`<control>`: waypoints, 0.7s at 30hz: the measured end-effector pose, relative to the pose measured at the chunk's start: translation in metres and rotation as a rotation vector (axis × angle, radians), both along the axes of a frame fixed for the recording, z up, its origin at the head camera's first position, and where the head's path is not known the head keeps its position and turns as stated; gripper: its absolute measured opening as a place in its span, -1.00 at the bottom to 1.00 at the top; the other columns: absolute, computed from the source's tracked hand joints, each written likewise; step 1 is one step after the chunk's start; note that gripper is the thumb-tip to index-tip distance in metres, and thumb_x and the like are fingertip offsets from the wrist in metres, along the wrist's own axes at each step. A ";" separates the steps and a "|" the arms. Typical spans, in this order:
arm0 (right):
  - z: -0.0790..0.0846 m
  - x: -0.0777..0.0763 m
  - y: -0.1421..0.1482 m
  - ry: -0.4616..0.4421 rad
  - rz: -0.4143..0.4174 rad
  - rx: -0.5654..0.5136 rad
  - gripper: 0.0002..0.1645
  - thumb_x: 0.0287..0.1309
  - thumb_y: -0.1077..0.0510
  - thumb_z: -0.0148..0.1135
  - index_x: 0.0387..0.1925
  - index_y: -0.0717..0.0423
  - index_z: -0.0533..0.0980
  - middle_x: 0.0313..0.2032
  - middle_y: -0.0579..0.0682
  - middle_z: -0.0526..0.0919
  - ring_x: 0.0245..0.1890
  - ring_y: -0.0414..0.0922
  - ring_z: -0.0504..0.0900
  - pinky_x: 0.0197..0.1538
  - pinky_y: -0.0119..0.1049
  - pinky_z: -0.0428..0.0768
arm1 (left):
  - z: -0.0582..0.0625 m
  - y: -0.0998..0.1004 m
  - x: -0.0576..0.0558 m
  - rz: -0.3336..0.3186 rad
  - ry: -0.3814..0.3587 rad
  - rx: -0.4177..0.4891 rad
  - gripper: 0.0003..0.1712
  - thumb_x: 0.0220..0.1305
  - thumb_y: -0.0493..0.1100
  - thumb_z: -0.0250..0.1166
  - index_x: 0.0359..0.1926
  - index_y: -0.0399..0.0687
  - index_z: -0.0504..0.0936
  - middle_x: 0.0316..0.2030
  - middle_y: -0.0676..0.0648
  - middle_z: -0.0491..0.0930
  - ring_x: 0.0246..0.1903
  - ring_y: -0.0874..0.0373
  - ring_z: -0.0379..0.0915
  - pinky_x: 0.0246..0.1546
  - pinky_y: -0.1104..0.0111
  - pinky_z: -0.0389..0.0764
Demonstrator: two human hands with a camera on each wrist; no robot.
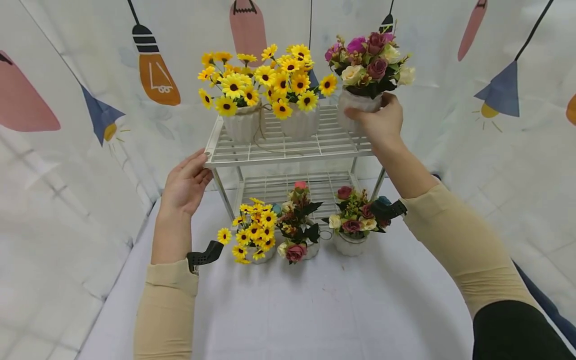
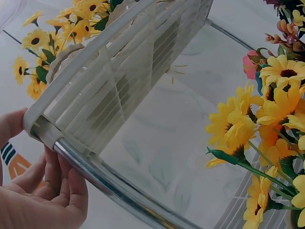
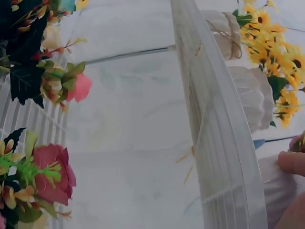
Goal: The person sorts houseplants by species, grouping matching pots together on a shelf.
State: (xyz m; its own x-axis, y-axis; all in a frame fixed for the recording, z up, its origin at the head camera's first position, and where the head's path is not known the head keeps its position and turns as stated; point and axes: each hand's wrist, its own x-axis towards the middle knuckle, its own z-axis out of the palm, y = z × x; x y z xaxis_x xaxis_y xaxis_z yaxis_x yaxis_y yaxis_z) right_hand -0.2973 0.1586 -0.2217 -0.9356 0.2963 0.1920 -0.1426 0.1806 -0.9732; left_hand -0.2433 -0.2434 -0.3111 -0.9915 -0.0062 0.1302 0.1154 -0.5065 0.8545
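Observation:
My left hand (image 1: 183, 186) grips the left front corner of a two-tier white shelf rack (image 1: 288, 159), thumb on the upper tier's edge and fingers below, by the metal leg (image 2: 119, 191). At the upper tier's right end, my right hand (image 1: 382, 122) holds a white pot (image 1: 355, 103) of purple, mauve and cream artificial roses (image 1: 371, 62), thumb across its front. Left of it on that tier stand two white pots of yellow daisies (image 1: 234, 86), (image 1: 292, 75). A loose twine (image 1: 261, 127) hangs from the leftmost pot.
Before the lower tier (image 1: 315, 182) sit a pot of yellow daisies (image 1: 254, 232) and two pots of mixed roses, the middle one (image 1: 297, 225) and the right one (image 1: 353, 220). A white cloth (image 1: 310, 310) covers the table. Patterned curtains (image 1: 288, 25) hang behind.

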 end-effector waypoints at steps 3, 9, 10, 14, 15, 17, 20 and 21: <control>-0.002 -0.004 -0.002 -0.035 0.003 0.023 0.12 0.07 0.15 0.59 0.54 0.06 0.13 0.44 -0.02 0.28 0.39 -0.14 0.29 0.36 -0.35 0.34 | -0.001 0.000 0.000 -0.001 0.003 0.005 -0.68 0.48 -0.27 0.28 0.19 -0.18 0.56 0.04 -0.10 0.63 -0.01 0.12 0.50 0.07 0.38 0.45; -0.007 -0.012 -0.004 -0.089 0.013 0.051 0.14 0.10 0.08 0.59 0.56 0.05 0.10 0.47 -0.03 0.25 0.40 -0.16 0.26 0.37 -0.36 0.32 | -0.004 0.000 0.000 -0.002 0.012 -0.009 -0.67 0.49 -0.26 0.28 0.21 -0.19 0.53 0.07 -0.11 0.60 0.00 0.12 0.49 0.09 0.38 0.42; -0.007 -0.013 -0.005 -0.093 0.013 0.063 0.15 0.10 0.07 0.59 0.56 0.05 0.09 0.47 -0.03 0.25 0.40 -0.16 0.26 0.37 -0.35 0.32 | -0.004 0.001 0.000 -0.003 0.012 -0.011 -0.66 0.49 -0.26 0.27 0.22 -0.19 0.52 0.08 -0.12 0.59 0.01 0.12 0.48 0.10 0.38 0.41; -0.006 -0.013 -0.005 -0.089 0.015 0.110 0.16 0.09 0.03 0.59 0.56 0.07 0.09 0.45 -0.01 0.27 0.39 -0.15 0.27 0.38 -0.33 0.31 | -0.003 0.001 0.000 0.004 0.012 -0.014 -0.61 0.50 -0.25 0.26 0.26 -0.21 0.47 0.07 -0.10 0.59 0.01 0.13 0.48 0.10 0.38 0.42; -0.006 -0.012 -0.005 -0.086 0.017 0.124 0.17 0.09 0.02 0.59 0.56 0.07 0.09 0.46 -0.01 0.26 0.40 -0.14 0.27 0.39 -0.33 0.30 | -0.003 0.001 0.000 0.005 0.012 -0.014 -0.59 0.50 -0.25 0.26 0.27 -0.23 0.45 0.06 -0.09 0.60 0.00 0.13 0.48 0.09 0.38 0.42; -0.005 -0.011 -0.005 -0.076 0.022 0.147 0.18 0.08 0.00 0.60 0.56 0.08 0.08 0.46 0.00 0.26 0.41 -0.13 0.27 0.39 -0.33 0.30 | -0.002 0.001 0.000 0.010 0.011 -0.012 -0.55 0.50 -0.25 0.26 0.31 -0.25 0.42 0.05 -0.09 0.61 -0.01 0.13 0.49 0.08 0.39 0.43; -0.004 -0.007 -0.005 -0.072 0.026 0.188 0.19 0.09 -0.05 0.59 0.57 0.07 0.07 0.47 -0.01 0.25 0.41 -0.14 0.26 0.39 -0.33 0.29 | -0.001 0.001 0.000 0.012 0.011 -0.010 -0.50 0.50 -0.26 0.26 0.35 -0.29 0.37 0.04 -0.08 0.61 -0.01 0.13 0.49 0.07 0.39 0.44; -0.004 -0.005 -0.004 -0.070 0.027 0.196 0.20 0.09 -0.07 0.59 0.57 0.07 0.06 0.47 -0.01 0.25 0.41 -0.14 0.26 0.38 -0.33 0.31 | -0.001 0.001 0.000 0.013 0.011 -0.013 -0.49 0.50 -0.26 0.26 0.35 -0.30 0.36 0.04 -0.08 0.61 -0.01 0.13 0.49 0.07 0.39 0.44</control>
State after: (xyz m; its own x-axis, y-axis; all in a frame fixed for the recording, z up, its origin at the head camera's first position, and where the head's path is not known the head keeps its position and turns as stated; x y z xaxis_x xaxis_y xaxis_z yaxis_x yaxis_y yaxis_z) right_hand -0.3021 0.1543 -0.2254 -0.9557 0.2346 0.1777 -0.0829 0.3648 -0.9274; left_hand -0.2431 -0.2425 -0.3121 -0.9898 -0.0173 0.1415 0.1315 -0.4940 0.8594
